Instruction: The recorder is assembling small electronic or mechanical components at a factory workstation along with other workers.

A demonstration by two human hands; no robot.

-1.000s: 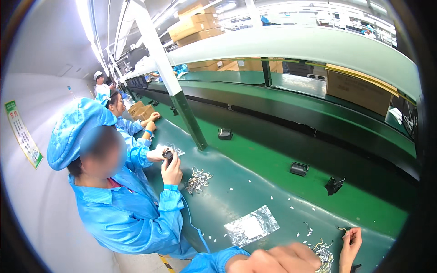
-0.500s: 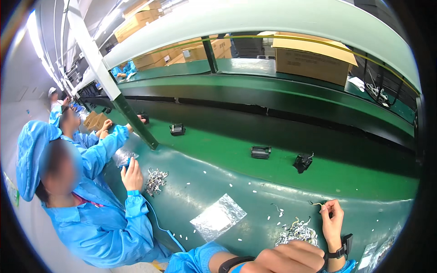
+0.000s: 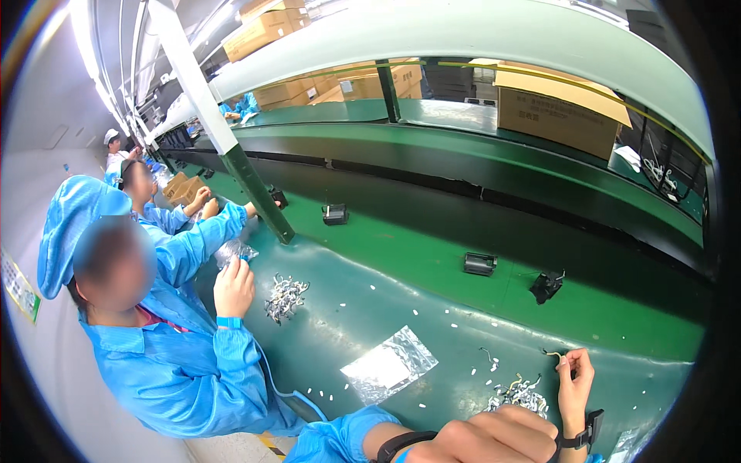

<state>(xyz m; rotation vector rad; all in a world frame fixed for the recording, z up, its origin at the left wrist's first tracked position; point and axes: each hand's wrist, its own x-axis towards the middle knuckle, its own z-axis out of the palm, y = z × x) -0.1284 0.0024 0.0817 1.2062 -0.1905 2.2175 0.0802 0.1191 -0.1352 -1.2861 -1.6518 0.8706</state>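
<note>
My right hand [image 3: 575, 382], with a dark band at its wrist, pinches a short thin wire [image 3: 551, 353] between thumb and fingertips; the wire sticks out to the left, above the green bench mat. My left hand [image 3: 486, 438] is closed at the bottom edge, knuckles up, near the right wrist. Its fingertips are hidden, so what it holds cannot be made out. Just beyond it lies a pile of short black, white and yellowish wires [image 3: 521, 397], partly covered by the hand. A loose wire [image 3: 485, 354] and small white pieces [image 3: 495, 361] lie beside the pile.
A clear plastic bag [image 3: 392, 366] lies left of the pile. On the green conveyor belt stand black devices [image 3: 480, 264]. A co-worker [image 3: 170, 347] in blue sits at left, by another wire pile [image 3: 285, 299] and a slanted post [image 3: 258, 197]. A cardboard box [image 3: 552, 116] stands behind.
The whole view has shifted, so bench, belt and co-worker appear farther right. My right hand still pinches the wire, and my left hand stays closed near it.
</note>
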